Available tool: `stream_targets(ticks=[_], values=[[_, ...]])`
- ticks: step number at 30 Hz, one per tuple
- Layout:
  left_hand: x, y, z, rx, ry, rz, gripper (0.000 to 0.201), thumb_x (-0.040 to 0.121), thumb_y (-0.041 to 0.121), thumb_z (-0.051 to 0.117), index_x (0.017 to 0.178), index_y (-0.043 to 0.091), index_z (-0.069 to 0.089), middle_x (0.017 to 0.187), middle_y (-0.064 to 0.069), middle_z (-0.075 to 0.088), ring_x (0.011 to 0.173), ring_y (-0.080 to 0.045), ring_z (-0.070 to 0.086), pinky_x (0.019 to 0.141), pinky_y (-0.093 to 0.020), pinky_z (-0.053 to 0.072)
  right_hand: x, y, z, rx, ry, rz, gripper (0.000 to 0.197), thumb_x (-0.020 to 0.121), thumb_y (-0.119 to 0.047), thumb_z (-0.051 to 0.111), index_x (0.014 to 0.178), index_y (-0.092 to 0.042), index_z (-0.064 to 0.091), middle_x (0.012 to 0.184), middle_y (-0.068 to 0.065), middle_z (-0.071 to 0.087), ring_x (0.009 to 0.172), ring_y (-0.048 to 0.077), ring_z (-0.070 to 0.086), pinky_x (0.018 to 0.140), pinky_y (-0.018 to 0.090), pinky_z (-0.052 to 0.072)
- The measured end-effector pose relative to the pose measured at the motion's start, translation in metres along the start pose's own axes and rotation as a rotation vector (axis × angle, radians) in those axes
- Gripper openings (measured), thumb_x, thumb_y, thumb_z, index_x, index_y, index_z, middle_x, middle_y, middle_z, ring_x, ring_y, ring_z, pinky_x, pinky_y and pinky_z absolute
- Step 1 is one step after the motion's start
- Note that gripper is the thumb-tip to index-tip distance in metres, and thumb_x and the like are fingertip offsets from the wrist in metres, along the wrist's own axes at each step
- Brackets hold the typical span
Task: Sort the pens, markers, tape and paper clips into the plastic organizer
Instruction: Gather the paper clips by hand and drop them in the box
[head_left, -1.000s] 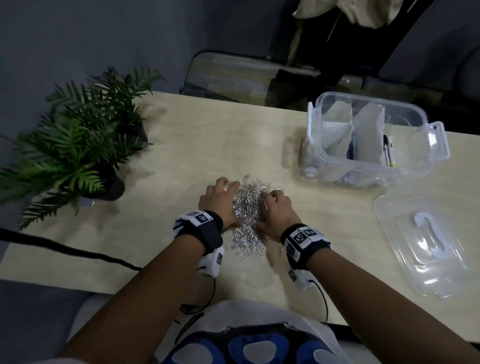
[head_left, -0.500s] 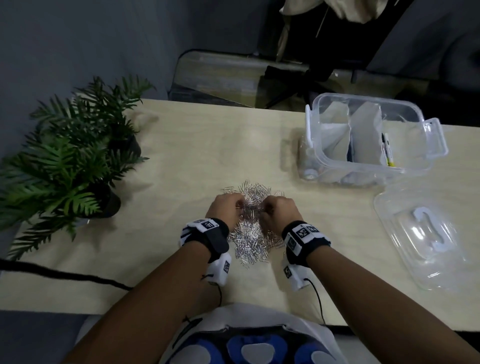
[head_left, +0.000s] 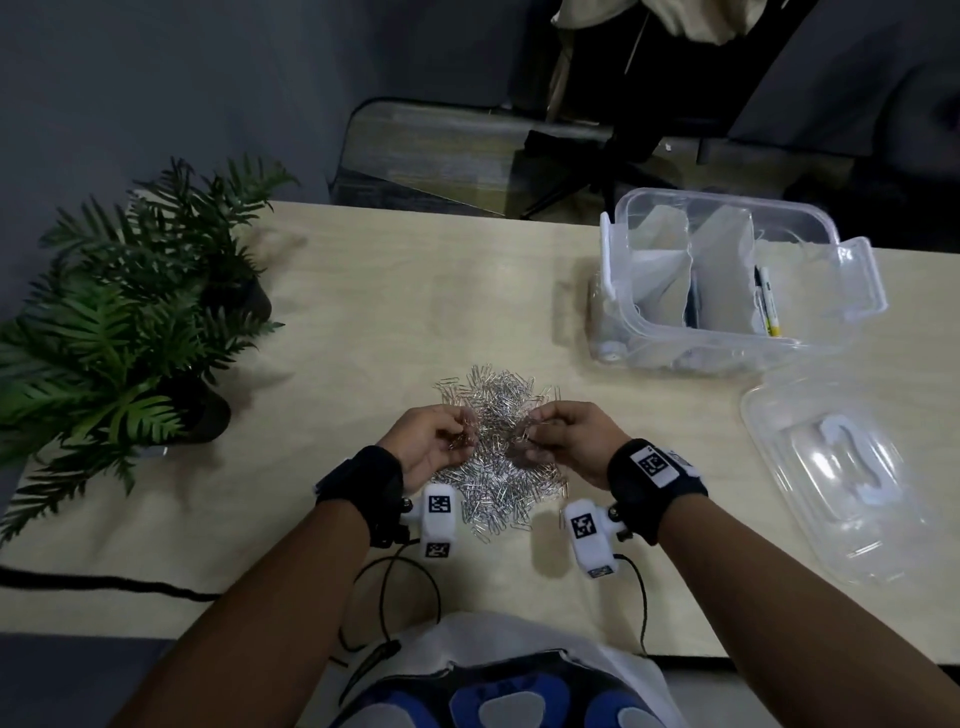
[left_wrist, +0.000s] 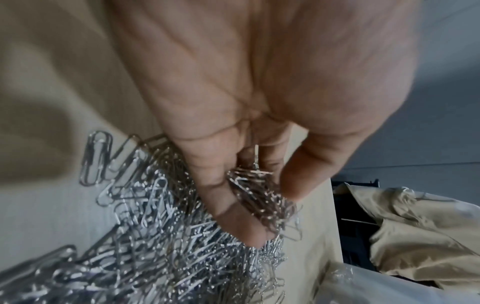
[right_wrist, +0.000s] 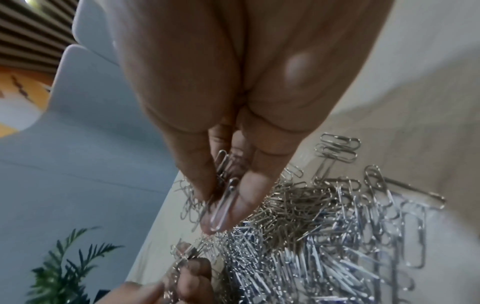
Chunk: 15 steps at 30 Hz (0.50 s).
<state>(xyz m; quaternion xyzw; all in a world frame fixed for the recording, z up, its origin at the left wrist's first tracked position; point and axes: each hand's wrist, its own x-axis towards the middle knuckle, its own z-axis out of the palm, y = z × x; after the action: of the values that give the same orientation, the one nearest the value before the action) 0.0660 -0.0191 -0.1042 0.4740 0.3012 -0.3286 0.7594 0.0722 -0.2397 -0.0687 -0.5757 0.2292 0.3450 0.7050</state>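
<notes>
A heap of silver paper clips lies on the table in front of me. My left hand is lifted just over the heap's left side, fingers curled round a bunch of clips. My right hand hovers over the heap's right side and pinches a few clips between thumb and fingers. The clear plastic organizer stands at the back right, with pens in its right compartment and white paper dividers inside.
The organizer's clear lid lies flat on the table at the right. Two potted ferns stand at the left edge. A black cable runs along the near left of the table. A chair stands behind the table.
Both hands have drawn back from the heap's far side toward me, turned palms inward and lifted with clips caught in their fingers.
</notes>
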Motion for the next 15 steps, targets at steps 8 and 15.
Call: stream_targets(ticks=[8,15], values=[[0.001,-0.001,0.019,-0.021,-0.04,-0.003,0.009,0.096,0.017,0.058,0.09,0.013,0.052,0.07,-0.003,0.049,0.06,-0.016,0.05,0.049,-0.026,0.046,-0.004,-0.003,0.007,0.092,0.026,0.09,0.014,0.089,-0.001,0.042,0.082,-0.006,0.054,0.072,0.014,0.056,0.055,0.02,0.056,0.05,0.025,0.047],[-0.002,-0.004,0.026,0.027,0.001,0.054,0.009,0.097,0.016,0.057,0.09,0.012,0.052,0.072,-0.004,0.051,0.058,-0.013,0.048,0.045,-0.022,0.037,-0.005,-0.005,0.013,-0.031,0.005,0.024,0.013,0.094,0.007,0.049,0.091,-0.001,0.059,0.071,0.012,0.059,0.052,0.015,0.059,0.043,0.021,0.044]])
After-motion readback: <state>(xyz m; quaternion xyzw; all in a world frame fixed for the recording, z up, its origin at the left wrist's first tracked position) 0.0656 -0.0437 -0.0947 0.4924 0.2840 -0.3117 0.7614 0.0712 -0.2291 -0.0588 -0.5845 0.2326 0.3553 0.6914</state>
